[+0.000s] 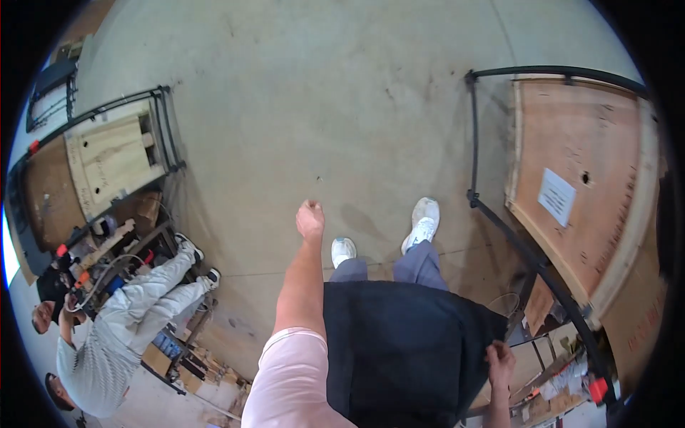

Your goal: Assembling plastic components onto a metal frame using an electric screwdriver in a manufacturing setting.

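— What do you have from the head camera?

— I'm looking straight down at a concrete floor (300,93). My left hand (310,218) hangs loosely curled in front of me, holding nothing. My right hand (501,357) is closed, pinching the edge of the dark apron (399,342) at my right hip.

— And around you?

— My white shoes (422,221) stand on the floor below the apron. To my right a plywood worktop (585,143) sits in a black metal frame (499,214), just beside my right hand. To my left, well apart, another person in grey (121,321) leans over a cluttered cart (107,242).
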Available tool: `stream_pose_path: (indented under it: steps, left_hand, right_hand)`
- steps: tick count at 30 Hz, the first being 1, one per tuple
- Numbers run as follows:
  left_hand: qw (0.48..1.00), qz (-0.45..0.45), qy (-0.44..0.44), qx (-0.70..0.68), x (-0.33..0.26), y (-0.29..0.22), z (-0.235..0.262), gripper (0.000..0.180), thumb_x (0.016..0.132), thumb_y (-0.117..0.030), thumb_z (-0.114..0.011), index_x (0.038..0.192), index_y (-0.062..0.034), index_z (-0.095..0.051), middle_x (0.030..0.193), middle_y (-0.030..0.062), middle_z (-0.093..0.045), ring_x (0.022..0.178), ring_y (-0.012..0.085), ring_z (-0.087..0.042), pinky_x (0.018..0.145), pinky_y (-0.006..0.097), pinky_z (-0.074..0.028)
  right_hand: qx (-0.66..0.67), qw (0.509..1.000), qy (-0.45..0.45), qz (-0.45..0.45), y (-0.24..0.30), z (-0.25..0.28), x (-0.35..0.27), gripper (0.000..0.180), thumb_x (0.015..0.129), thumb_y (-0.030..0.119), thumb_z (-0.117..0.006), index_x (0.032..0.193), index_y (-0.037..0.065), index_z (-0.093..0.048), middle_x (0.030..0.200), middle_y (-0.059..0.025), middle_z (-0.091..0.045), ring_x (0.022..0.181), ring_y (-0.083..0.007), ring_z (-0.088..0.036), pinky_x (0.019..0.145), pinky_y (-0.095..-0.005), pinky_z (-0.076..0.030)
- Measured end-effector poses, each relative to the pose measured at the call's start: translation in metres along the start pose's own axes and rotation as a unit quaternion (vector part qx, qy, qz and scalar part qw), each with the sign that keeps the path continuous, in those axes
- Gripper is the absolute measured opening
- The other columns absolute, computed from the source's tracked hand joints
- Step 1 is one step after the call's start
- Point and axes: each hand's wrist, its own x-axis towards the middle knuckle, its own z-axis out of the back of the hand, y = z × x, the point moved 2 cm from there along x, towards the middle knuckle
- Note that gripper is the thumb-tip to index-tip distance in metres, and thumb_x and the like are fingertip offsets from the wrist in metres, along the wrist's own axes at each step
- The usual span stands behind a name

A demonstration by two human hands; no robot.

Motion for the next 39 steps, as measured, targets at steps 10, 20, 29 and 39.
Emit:
stream_pose_path:
  steps: [10, 20, 29, 39]
  left_hand:
    - [0.99, -0.137, -0.032, -0.005, 0.144, 0.06, -0.114, 0.021, 0.092, -0.023, -0.072, 0.103, -0.0049, -0.073, 0.104, 0.0194, -0.075, 0.1, 0.0399, -0.071, 0.088, 0.048, -0.056]
    - [0.987, -0.095, 0.046, 0.123, 0.16, 0.055, -0.118, 0.033, 0.095, -0.032, -0.066, 0.112, -0.0054, -0.074, 0.115, 0.018, -0.076, 0.107, 0.0379, -0.071, 0.095, 0.046, -0.055]
    - [0.968, -0.131, 0.062, 0.206, 0.135, 0.002, -0.098, 0.049, 0.094, -0.042, -0.053, 0.116, -0.0036, -0.075, 0.119, 0.0239, -0.075, 0.114, 0.0433, -0.07, 0.099, 0.053, -0.053]
    - [0.938, -0.178, 0.297, -0.004, -0.063, 0.042, -0.041, 0.033, 0.096, -0.026, -0.047, 0.077, -0.0033, -0.062, 0.064, 0.0083, -0.061, 0.055, 0.0199, -0.059, 0.059, 0.037, -0.051]
  right_hand:
    - [-0.055, 0.988, 0.046, -0.135, -0.091, -0.045, 0.015, 0.029, 0.104, 0.015, -0.064, 0.124, -0.006, -0.07, 0.108, -0.0101, -0.077, 0.097, -0.0158, -0.07, 0.089, -0.0299, -0.054]
    - [0.003, 0.99, 0.018, -0.143, -0.085, -0.09, 0.016, 0.026, 0.105, 0.012, -0.063, 0.125, -0.004, -0.07, 0.106, -0.0097, -0.078, 0.097, -0.0121, -0.072, 0.087, -0.0273, -0.056]
    - [-0.09, 0.99, -0.01, -0.107, -0.113, -0.097, 0.002, 0.03, 0.101, 0.02, -0.063, 0.126, 0.006, -0.071, 0.096, -0.0115, -0.079, 0.092, -0.0178, -0.076, 0.086, -0.0327, -0.057]
    - [0.128, 0.986, -0.062, -0.091, -0.104, -0.147, -0.064, 0.027, 0.105, 0.023, -0.063, 0.122, 0.004, -0.072, 0.087, -0.0071, -0.075, 0.081, -0.0123, -0.071, 0.072, -0.0302, -0.057]
